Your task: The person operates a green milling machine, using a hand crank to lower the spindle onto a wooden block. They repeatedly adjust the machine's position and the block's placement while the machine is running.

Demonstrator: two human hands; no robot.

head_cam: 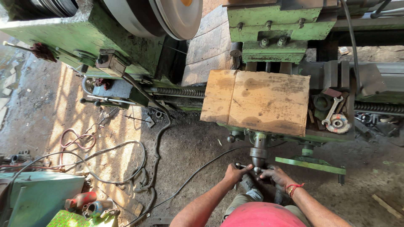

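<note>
Head camera, steeply downward, near the green lathe [269, 25].

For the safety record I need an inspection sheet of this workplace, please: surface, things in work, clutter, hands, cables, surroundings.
Surface: stained cardboard sheet lies on the green lathe; dirt floor below.
Job's things: metal crank handle on the carriage front, held from both sides.
Clutter: open-ended spanner and round metal parts on the carriage at right.
Hands: left hand and right hand both have their fingers closed on the handle; red thread on the right wrist.
Cables: black cables and a reddish hose loop across the floor.
Surroundings: large chuck disc at top; teal box at lower left.
</note>
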